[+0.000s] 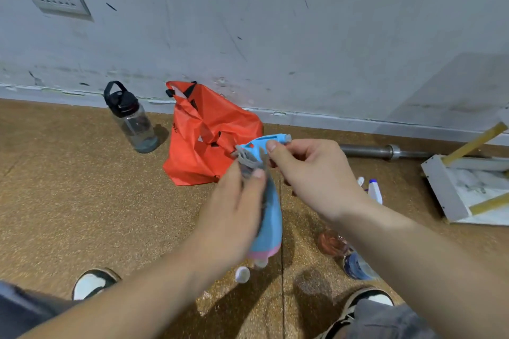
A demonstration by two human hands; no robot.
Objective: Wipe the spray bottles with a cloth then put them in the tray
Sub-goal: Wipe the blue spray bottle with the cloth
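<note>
Spray bottle [272, 217] steadied by our right hand [311, 173] pinching its head. Our left hand [234, 209] grips the cloth [246, 158], wiping it.

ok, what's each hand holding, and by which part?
The right hand pinches the blue spray bottle by its trigger head. The left hand grips the grey cloth, wrapped round the bottle's neck and upper body.
</note>
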